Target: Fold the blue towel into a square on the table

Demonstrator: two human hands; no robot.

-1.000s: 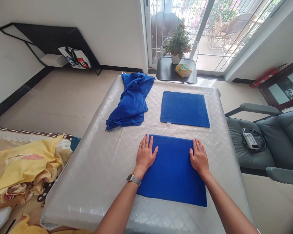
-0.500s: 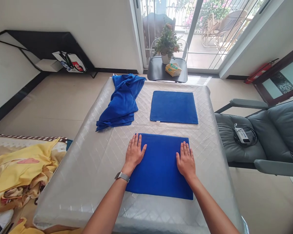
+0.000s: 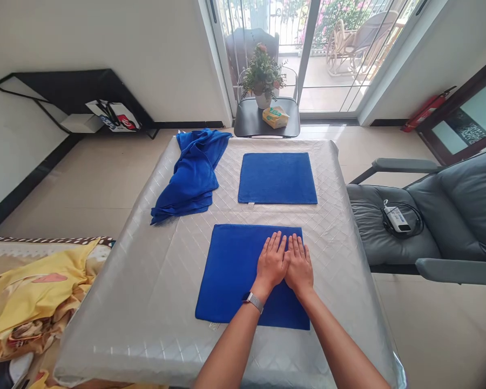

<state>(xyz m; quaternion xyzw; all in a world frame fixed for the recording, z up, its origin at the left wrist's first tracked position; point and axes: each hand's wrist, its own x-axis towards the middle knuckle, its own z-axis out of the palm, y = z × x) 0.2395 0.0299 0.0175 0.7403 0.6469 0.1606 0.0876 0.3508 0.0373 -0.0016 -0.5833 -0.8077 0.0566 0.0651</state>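
A blue towel (image 3: 230,281) lies spread flat on the near part of the table, a small white tag showing at its lower left edge. Both hands rest on its right half, side by side and touching at the thumbs. My left hand (image 3: 272,262) lies flat with fingers stretched forward, a watch on its wrist. Flat beside it, my right hand (image 3: 299,265) has its fingers extended near the towel's right edge. Farther back, a second blue towel (image 3: 277,178) is laid out flat. To its left sits a crumpled heap of blue towels (image 3: 194,173).
A silvery quilted cover (image 3: 146,286) spreads over the table. Beyond it, a black chair (image 3: 243,125) holds a potted plant (image 3: 263,78) and a tissue pack (image 3: 275,117). On the right, a grey armchair (image 3: 372,216) carries a power strip (image 3: 397,219). Yellow cloth (image 3: 44,281) lies at left.
My left hand has slid right across the towel, from its left edge to beside my right hand. My right hand stays near the right edge. The view has shifted slightly.
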